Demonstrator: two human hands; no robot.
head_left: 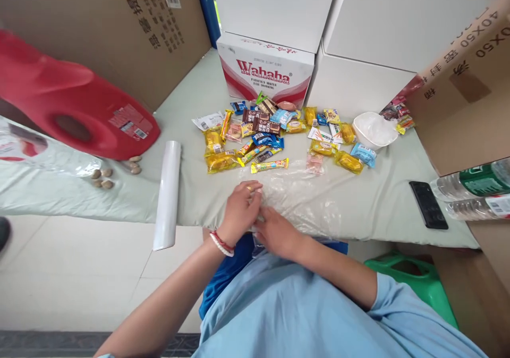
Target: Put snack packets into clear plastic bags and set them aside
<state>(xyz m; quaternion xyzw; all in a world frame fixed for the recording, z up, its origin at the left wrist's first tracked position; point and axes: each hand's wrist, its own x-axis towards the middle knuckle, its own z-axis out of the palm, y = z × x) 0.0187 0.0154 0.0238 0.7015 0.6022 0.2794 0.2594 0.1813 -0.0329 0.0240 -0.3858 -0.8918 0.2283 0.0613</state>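
A clear plastic bag [306, 201] lies crumpled and flat on the cloth-covered table, by its front edge. My left hand [241, 206], with a ring and a bracelet, has its fingers closed at the bag's left end. Close beside it, my right hand [277, 233] pinches the same end from the near side. The fingertips of both hands almost meet, and the exact grip is partly hidden. Just beyond the bag is a pile of wrapped snacks: yellow packets [222, 161], brown cocoa bars [268, 126], blue packets [283, 117] and a thin yellow stick pack [270, 165].
A white roll [167, 193] overhangs the front edge at left, near a red jug [91, 103] and several brown, nut-like pieces [107, 184]. At right are a white bowl [364, 129], a phone [428, 204] and bottles [484, 180]. A Wahaha carton [265, 74] stands behind.
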